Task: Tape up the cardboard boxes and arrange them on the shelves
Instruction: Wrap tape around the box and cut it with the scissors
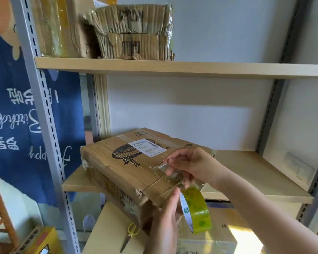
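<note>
Two bare forearms, no sleeves in view, no watch, bracelet or ring visible. Left hand ungloved, with short, unpainted nails where visible. Right hand likewise ungloved, slender fingers, nails short and plain. Right forearm long, bare to the frame's lower right corner. No clothing anywhere in view.

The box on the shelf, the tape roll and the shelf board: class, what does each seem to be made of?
Box: brown corrugated cardboard, matt, with torn, frayed corners.
Tape roll: glossy, see-through yellowish plastic film, probably on a white core.
Shelf board: pale, smooth wood-look panel, perhaps laminate; the uprights look like grey painted metal with slots.
</note>
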Demonstrator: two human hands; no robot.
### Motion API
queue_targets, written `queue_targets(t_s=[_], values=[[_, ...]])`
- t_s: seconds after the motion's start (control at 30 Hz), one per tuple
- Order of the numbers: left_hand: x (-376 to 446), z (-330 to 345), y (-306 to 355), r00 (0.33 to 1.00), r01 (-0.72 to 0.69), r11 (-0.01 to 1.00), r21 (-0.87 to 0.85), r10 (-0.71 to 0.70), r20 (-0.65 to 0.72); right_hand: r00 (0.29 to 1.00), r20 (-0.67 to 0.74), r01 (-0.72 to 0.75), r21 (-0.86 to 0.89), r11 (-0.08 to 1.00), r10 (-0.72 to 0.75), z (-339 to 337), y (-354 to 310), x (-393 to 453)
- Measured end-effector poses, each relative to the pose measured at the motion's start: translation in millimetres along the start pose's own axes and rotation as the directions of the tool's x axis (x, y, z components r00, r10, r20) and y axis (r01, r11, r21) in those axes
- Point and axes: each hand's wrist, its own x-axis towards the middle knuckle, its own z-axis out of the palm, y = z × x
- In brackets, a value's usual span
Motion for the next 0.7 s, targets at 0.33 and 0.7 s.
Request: queue_targets(t_s=[0.33, 0.7], values=[[10, 10, -27, 0.963, -0.234, 0.874, 0.426, 0.268, -0.020, 0.995, 0.068, 0.075, 0.020, 0.997, -0.077, 1, -4, 10], [8, 14, -26, 0.933, -0.252, 0.880, 0.402, 0.331, -0.140, 0.984, 0.055, 0.178, -0.117, 0.977, -0.172, -3, 7, 30]])
